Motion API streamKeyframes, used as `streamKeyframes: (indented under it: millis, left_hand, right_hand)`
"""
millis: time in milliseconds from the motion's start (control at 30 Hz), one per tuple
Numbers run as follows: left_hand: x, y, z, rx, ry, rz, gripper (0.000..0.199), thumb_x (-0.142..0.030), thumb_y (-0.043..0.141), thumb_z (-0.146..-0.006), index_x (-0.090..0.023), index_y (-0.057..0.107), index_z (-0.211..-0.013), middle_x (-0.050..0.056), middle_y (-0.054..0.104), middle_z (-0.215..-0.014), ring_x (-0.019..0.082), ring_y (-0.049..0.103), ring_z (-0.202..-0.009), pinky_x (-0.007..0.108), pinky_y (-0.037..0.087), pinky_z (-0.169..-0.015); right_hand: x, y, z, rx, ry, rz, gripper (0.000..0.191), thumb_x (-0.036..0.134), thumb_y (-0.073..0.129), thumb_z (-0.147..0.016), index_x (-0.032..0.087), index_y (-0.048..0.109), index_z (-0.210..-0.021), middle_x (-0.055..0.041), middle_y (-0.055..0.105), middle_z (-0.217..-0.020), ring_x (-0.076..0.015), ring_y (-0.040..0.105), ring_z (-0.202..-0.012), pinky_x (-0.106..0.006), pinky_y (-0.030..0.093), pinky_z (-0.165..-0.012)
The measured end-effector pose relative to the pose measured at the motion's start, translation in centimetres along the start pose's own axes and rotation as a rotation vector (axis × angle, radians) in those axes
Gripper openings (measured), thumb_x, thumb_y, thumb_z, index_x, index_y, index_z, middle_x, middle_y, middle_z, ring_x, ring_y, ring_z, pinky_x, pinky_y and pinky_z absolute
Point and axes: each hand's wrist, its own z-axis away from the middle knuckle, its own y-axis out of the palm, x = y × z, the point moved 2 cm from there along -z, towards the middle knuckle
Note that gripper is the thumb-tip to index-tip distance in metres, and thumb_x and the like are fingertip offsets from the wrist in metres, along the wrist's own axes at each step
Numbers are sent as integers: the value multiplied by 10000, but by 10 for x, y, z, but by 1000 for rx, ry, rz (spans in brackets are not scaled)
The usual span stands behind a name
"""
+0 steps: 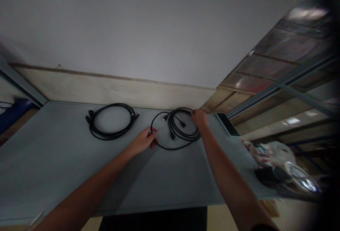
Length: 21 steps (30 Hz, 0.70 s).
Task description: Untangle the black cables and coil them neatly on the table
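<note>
A black cable [172, 149] lies partly coiled on the grey table, with several plug ends showing inside and beside its loops. My left hand [147, 139] pinches the outer loop of this cable at its left side. At the coil's upper right, my right hand [199, 118] is closed around its strands; the fingertips are partly hidden. To the left rests a second black cable [110, 139], wound into a neat ring, its plugs at the ring's left and right sides. Neither hand touches that ring.
The grey table [66, 167] runs up to a pale wall [143, 39]. A phone-like flat dark object with a light border [227, 124] lies near the right edge. Beyond it are a clear plastic bag [278, 153] and a dark round item [269, 176]. Metal posts flank the table.
</note>
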Motion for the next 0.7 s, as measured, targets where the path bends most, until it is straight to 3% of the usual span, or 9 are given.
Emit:
streamKeyframes:
  millis: [200,300,433,567,700]
  left_hand:
    - [2,1,-2,-84,60,12,324,-311,556,-897,-176,499,-1186,10,633,-756,142,614,-601,237,480,-481]
    - [-4,-5,-3,-178,129,3,379,-248,590,-867,-192,497,-1230,20,647,-840,134,623,-655,216,470,-487]
    - [-27,-16,2,-223,187,-62,292,-255,551,-899,-179,538,-1181,17,652,-856,78,569,-541,207,434,-489]
    - [-57,-22,15,-207,256,-103,288,-374,485,-953,-176,542,-1154,-29,596,-717,71,501,-451,211,391,-457]
    - [-76,-30,30,-290,345,-192,259,-411,512,-945,-192,565,-1072,-65,480,-607,84,426,-452,218,335,-456]
  right_hand:
    - [14,-30,15,-228,-172,-52,278,271,474,-949,125,685,-1057,-210,633,-1150,-296,592,-1061,-377,438,-878]
    - [20,-49,28,-264,-267,-252,246,271,462,-941,164,668,-1021,-156,673,-992,-270,616,-948,-349,452,-809]
    - [31,-79,52,-182,-296,-583,220,348,491,-928,205,657,-955,-61,633,-763,-202,583,-690,-299,429,-629]
    - [43,-114,80,45,-242,-972,251,443,557,-905,210,644,-935,35,423,-576,-114,369,-451,-248,279,-437]
    - [61,-136,104,303,-191,-1362,257,453,658,-862,208,619,-932,77,280,-570,-66,227,-426,-215,168,-402]
